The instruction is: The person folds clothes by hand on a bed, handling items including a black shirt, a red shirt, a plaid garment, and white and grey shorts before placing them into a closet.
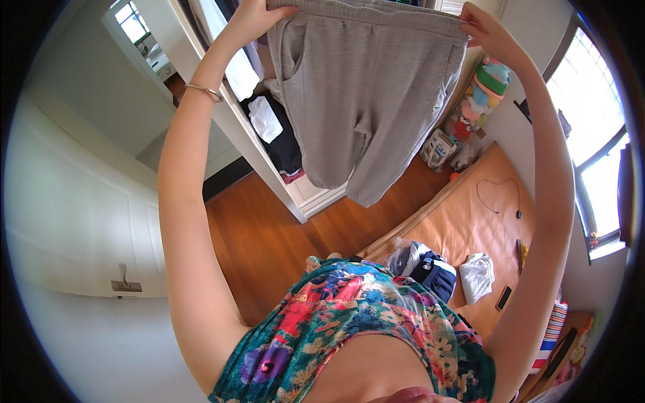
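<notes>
A pair of grey sweatpants [368, 90] hangs spread out in the air in front of me. My left hand [259, 20] pinches one end of the elastic waistband, and my right hand [481, 30] grips the other end. Both arms are stretched out and raised. The legs dangle down, apart near the hems, with a side pocket showing on the left and a small mark on the right thigh. Behind the cloth, part of an open wardrobe [297, 201] is hidden.
Clothes, including a white garment [264, 119], lie in the wardrobe. At right, an orange-brown mat [453, 226] holds a folded white garment [476, 278], navy clothing [434, 274], a phone [504, 297] and a cable [518, 201]. A white door [85, 226] stands at left; plush toys [473, 106] are piled behind.
</notes>
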`<state>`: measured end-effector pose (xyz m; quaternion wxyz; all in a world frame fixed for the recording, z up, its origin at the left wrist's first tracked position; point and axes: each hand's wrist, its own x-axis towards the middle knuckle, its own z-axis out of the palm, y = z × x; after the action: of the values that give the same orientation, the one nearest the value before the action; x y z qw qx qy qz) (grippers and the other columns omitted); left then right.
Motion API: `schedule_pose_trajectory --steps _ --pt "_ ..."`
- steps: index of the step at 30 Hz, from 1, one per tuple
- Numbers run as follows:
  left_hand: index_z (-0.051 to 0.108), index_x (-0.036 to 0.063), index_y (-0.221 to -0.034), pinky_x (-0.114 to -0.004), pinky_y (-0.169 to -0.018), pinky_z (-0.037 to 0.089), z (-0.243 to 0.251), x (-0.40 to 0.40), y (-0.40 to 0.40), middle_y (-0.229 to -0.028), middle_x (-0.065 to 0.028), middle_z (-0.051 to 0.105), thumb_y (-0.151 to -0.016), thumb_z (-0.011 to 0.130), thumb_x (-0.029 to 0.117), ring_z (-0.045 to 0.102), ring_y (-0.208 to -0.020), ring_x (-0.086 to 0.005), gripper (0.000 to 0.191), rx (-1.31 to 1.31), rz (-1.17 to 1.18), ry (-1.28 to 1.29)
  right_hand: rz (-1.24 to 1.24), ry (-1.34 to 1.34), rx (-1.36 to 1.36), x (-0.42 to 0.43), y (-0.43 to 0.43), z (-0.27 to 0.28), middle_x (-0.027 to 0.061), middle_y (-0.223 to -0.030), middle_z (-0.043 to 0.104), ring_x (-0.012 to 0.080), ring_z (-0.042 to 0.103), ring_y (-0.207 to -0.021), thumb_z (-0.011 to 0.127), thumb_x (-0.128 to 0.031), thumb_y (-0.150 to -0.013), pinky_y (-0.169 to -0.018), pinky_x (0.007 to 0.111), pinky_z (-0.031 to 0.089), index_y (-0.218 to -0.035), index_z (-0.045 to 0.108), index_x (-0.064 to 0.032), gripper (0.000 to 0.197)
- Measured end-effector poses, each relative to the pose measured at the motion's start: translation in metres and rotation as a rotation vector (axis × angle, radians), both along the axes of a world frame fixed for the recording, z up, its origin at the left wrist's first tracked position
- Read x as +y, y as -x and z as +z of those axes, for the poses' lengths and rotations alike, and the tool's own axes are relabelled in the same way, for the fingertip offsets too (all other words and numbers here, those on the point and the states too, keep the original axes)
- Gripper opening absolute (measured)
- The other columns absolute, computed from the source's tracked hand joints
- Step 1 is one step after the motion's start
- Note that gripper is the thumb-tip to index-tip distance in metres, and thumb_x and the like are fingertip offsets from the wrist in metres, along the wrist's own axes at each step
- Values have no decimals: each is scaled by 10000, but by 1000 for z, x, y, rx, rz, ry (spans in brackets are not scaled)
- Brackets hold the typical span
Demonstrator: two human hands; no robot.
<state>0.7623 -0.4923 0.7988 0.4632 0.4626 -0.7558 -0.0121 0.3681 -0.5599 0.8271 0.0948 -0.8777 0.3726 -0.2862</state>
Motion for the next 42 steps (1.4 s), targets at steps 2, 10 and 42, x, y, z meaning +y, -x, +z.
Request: schedule_pose_trajectory --steps 2,10,42 --pt "409 43 -876 -275 -617 429 -5 -4 -7 -702 -47 460 -776 681 69 470 -682 -117 291 2 -71 11 -10 3 -35 -1 -4 -1 79 -719 544 143 548 -652 534 -56 -876 -572 299 503 -879 449 -11 97" --pt "414 40 -906 -298 -586 387 -7 -11 3 -715 -47 408 -821 646 88 409 -682 -121 251 -148 -12 54 51 200 -160 -23 11 -12 28 -681 491 107 471 -625 532 -35 -864 -562 262 401 -859 463 -34 69" --pt "481 37 -1046 -260 -741 455 -134 -61 16 -914 -95 546 -800 573 10 551 -831 -161 264 625 -181 -691 -88 -772 -628 -40 37 -139 26 -826 566 98 534 -704 600 -91 -817 -571 239 452 -932 583 0 147"
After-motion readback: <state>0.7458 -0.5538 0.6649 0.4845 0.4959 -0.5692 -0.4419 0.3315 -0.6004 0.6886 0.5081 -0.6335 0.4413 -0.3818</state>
